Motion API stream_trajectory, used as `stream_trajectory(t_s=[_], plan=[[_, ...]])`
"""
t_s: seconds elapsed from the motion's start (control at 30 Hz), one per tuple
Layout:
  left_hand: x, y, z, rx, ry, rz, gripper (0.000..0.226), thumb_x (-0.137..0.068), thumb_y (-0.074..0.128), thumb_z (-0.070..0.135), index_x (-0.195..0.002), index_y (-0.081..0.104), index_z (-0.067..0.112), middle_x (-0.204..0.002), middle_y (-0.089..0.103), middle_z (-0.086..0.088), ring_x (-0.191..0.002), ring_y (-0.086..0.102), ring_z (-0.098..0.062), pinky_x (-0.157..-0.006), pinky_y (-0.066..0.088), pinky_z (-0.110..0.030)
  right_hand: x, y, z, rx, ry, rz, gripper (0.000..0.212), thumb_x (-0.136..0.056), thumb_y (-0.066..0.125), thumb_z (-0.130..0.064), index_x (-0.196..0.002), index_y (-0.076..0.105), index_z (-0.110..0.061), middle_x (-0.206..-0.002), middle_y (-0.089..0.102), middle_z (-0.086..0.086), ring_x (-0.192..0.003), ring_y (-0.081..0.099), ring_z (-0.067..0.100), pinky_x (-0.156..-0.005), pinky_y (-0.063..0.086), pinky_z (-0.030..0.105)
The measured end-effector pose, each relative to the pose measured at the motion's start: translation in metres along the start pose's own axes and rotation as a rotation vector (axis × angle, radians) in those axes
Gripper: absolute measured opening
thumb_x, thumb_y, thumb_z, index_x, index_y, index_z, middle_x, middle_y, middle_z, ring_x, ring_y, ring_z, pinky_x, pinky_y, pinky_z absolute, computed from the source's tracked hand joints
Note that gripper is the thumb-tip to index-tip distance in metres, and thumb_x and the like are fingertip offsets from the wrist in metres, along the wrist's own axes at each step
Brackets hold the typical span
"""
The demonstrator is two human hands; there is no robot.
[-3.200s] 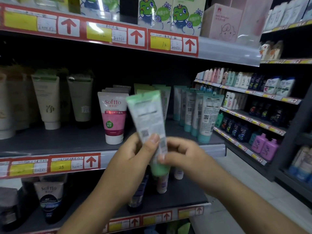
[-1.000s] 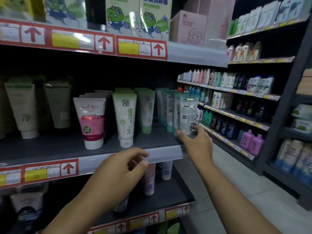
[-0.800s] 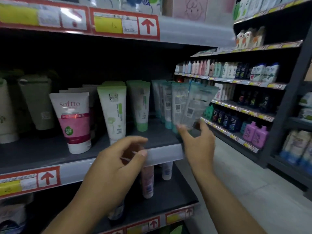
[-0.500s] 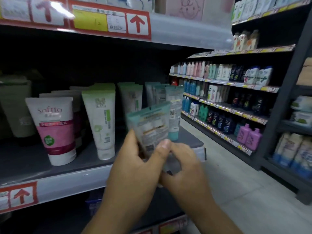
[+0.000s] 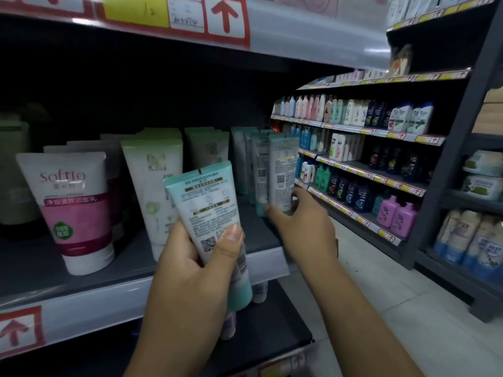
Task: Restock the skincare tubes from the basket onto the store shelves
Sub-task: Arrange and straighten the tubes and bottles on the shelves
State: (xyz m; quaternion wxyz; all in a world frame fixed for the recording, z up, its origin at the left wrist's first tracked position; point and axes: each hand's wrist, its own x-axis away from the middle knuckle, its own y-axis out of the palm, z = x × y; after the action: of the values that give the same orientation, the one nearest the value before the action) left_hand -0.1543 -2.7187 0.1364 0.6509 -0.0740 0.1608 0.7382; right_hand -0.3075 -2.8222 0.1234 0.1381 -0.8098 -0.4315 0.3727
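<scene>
The left hand (image 5: pixel 190 270) now alone grips the teal tube (image 5: pixel 209 219), held before the shelf's (image 5: pixel 130 292) front edge; the right hand (image 5: pixel 302 227) has released it, fingers loosely touching the right-end shelved tubes (image 5: pixel 281 172), likely clearing a slot

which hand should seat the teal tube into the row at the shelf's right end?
Left, probably. The left hand already grips the teal tube, cap down. The right hand holds nothing of its own; its fingers touch the front tube of the teal row, so it is better placed to steady that.
</scene>
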Motion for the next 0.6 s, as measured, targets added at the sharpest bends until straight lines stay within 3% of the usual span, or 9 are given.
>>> stream_trajectory(t_s=[0.07,0.17,0.23,0.3,0.37,0.47,0.53,0.57,0.6], plan=[[0.000,0.000,0.000,0.020,0.010,-0.007,0.016,-0.069,0.060,0.049,-0.084,0.065,0.045,-0.079,0.073,0.001,-0.058,0.065,-0.010,-0.047,0.055,-0.026,0.002,0.002,0.001,-0.048,-0.023,0.036,0.035,-0.079,0.068,-0.051,-0.108,0.060,-0.032,-0.094,0.068,-0.013,-0.087,0.064,0.013,-0.072,0.052,0.034],[-0.001,0.000,0.002,0.069,0.039,-0.053,0.022,-0.070,0.064,0.044,-0.091,0.069,0.038,-0.080,0.075,0.001,-0.068,0.068,-0.010,-0.056,0.057,-0.024,0.007,-0.007,-0.005,-0.356,-0.098,0.058,0.027,-0.080,0.073,-0.038,-0.104,0.062,-0.033,-0.092,0.069,-0.016,-0.083,0.064,-0.001,-0.070,0.051,0.024],[-0.001,-0.002,0.003,0.146,0.054,-0.098,0.013,-0.076,0.071,0.041,-0.088,0.073,0.037,-0.068,0.071,-0.001,-0.056,0.058,-0.020,-0.048,0.053,-0.021,0.008,-0.019,-0.009,-0.512,-0.201,-0.020,0.030,-0.078,0.077,-0.027,-0.105,0.064,-0.031,-0.093,0.070,-0.015,-0.085,0.065,-0.001,-0.074,0.052,0.020],[0.000,-0.003,0.006,0.167,0.096,-0.171,0.018,-0.075,0.078,0.047,-0.092,0.074,0.041,-0.066,0.065,-0.001,-0.061,0.055,-0.024,-0.054,0.052,-0.031,0.012,-0.032,-0.015,-0.547,-0.327,-0.198,0.038,-0.075,0.081,-0.019,-0.110,0.066,-0.025,-0.099,0.071,-0.011,-0.091,0.066,0.005,-0.081,0.054,0.027],[0.000,-0.006,0.009,0.192,0.145,-0.291,0.030,-0.067,0.072,0.044,-0.097,0.074,0.039,-0.085,0.073,0.002,-0.080,0.066,-0.031,-0.067,0.053,-0.038,0.018,-0.039,-0.021,-0.526,-0.426,-0.352,0.039,-0.071,0.081,-0.018,-0.106,0.068,-0.027,-0.102,0.071,-0.009,-0.094,0.066,0.008,-0.084,0.054,0.033],[0.002,-0.006,0.015,0.098,0.210,-0.423,0.035,-0.069,0.070,0.041,-0.104,0.071,0.036,-0.110,0.073,0.003,-0.096,0.071,-0.020,-0.073,0.057,-0.036,0.028,-0.042,-0.023,-0.535,-0.460,-0.491,0.022,-0.070,0.072,-0.013,-0.073,0.060,-0.032,-0.073,0.065,-0.028,-0.070,0.060,-0.012,-0.064,0.046,0.006],[0.004,-0.008,0.013,0.026,0.250,-0.418,0.035,-0.070,0.072,0.047,-0.104,0.069,0.042,-0.110,0.072,0.005,-0.093,0.071,-0.018,-0.071,0.056,-0.036,0.036,-0.045,-0.027,-0.507,-0.460,-0.508,0.019,-0.069,0.068,-0.020,-0.067,0.055,-0.034,-0.065,0.060,-0.030,-0.064,0.055,-0.016,-0.060,0.042,0.002],[0.005,-0.008,0.012,0.012,0.261,-0.411,0.035,-0.069,0.072,0.051,-0.103,0.069,0.046,-0.110,0.071,0.006,-0.092,0.071,-0.016,-0.071,0.056,-0.034,0.040,-0.048,-0.034,-0.506,-0.448,-0.518,0.006,-0.065,0.065,-0.032,-0.067,0.060,-0.036,-0.068,0.060,-0.023,-0.067,0.056,-0.015,-0.062,0.043,0.003],[0.007,-0.008,0.012,0.003,0.272,-0.415,0.034,-0.069,0.072,0.054,-0.102,0.068,0.049,-0.110,0.071,0.006,-0.095,0.071,-0.014,-0.073,0.057,-0.033,0.044,-0.050,-0.036,-0.468,-0.439,-0.539,0.008,-0.061,0.060,-0.041,-0.066,0.065,-0.043,-0.072,0.058,-0.016,-0.069,0.056,-0.015,-0.063,0.043,0.004]])
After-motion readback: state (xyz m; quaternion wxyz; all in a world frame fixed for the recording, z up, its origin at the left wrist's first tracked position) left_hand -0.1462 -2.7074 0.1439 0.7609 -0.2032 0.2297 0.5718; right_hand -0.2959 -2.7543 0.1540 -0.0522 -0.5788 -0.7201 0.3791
